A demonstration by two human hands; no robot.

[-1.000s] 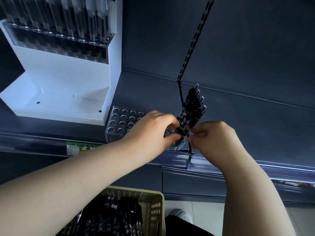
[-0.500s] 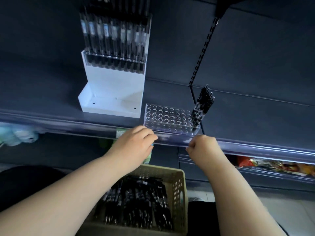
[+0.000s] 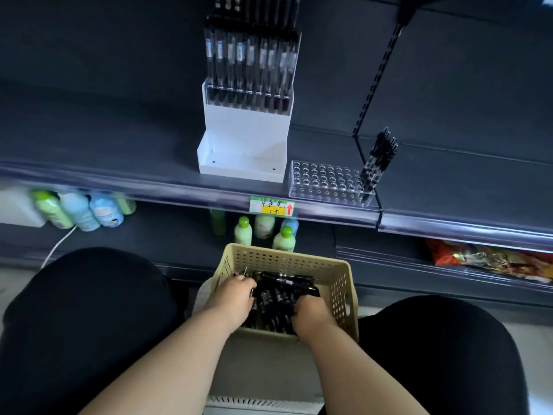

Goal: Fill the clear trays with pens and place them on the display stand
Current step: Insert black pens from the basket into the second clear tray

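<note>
A clear tray (image 3: 323,182) with rows of holes lies on the dark shelf (image 3: 149,163), and several black pens (image 3: 378,158) stand in its right end. Left of it stands the white display stand (image 3: 245,136), its upper tier filled with pens and its lower step bare. Below, a beige perforated basket (image 3: 339,283) holds a heap of black pens (image 3: 278,301). Both my hands are down in the basket. My left hand (image 3: 232,298) curls over pens at the left side. Pens at the right side sit under the curled fingers of my right hand (image 3: 311,314).
A price label (image 3: 271,206) hangs on the shelf's front rail. Several green and blue bottles (image 3: 86,209) stand on the lower shelf, and red snack packets (image 3: 490,259) lie to the right. My dark-clothed knees (image 3: 89,310) flank the basket. A slotted upright (image 3: 377,82) divides the shelf bays.
Both hands have left the clear tray on the shelf and dropped into the basket of pens. The view has tilted down and pulled back.
</note>
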